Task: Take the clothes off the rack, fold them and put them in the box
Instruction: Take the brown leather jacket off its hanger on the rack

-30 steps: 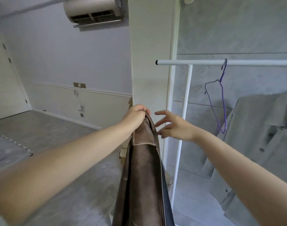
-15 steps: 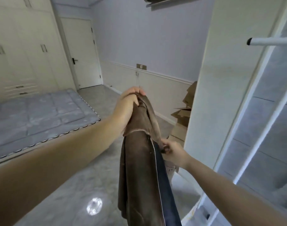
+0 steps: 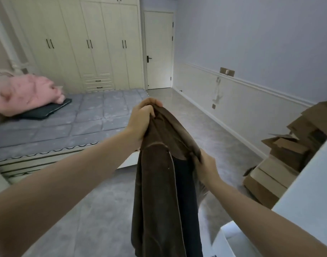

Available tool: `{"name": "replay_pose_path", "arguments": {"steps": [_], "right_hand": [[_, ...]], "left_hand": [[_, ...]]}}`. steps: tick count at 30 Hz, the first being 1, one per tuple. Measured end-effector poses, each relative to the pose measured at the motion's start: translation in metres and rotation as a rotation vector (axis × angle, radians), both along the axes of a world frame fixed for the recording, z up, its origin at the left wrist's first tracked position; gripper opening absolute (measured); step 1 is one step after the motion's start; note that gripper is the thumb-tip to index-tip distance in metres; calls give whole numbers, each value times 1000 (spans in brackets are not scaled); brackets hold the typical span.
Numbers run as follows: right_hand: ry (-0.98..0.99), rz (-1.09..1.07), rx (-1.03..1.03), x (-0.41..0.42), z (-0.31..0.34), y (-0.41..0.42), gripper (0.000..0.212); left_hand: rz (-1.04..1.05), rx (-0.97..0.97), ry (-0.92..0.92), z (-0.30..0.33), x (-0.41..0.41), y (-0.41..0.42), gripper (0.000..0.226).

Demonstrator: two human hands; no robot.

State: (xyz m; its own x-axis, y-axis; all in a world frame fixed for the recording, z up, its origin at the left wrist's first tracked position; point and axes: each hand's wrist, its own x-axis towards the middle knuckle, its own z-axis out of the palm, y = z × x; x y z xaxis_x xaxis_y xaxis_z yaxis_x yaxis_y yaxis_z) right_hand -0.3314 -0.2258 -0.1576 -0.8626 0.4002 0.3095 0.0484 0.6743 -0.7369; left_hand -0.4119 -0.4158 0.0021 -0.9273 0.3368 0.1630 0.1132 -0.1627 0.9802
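Both hands gripping brown jacket [image 3: 159, 182]: left hand [image 3: 142, 121] far and high at collar, right hand [image 3: 203, 166] nearer and lower, long axis hanging floorward, bed [image 3: 66, 127] to left.

Showing soft, even, dim indoor light with faint shadows and no glare; blurring slightly throughout, most at the pink pillow [image 3: 27, 93] at left; bending straight lines near frame edges.

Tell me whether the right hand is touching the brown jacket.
Touching. The head view shows the right hand gripping the brown jacket at its upper edge, fingers curled round the cloth.
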Motion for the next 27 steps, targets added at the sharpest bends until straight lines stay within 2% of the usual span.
{"name": "replay_pose_path", "arguments": {"steps": [5, 8, 12, 16, 20, 27], "right_hand": [[144, -67, 25, -86, 23, -43, 16], [201, -81, -48, -132, 42, -68, 6], [229, -83, -96, -185, 58, -97, 8], [272, -68, -168, -231, 73, -127, 11], [295, -62, -266, -275, 85, -150, 18], [262, 57, -321, -381, 94, -163, 29]], "left_hand": [[111, -48, -48, -12, -83, -84, 38], [174, -152, -81, -25, -126, -133, 39], [171, -313, -66, -36, -160, -174, 42], [175, -483, -12, -48, -187, -199, 47], [75, -634, 62, -60, -216, -210, 53], [121, -880, 122, -94, -299, -194, 27]]}}
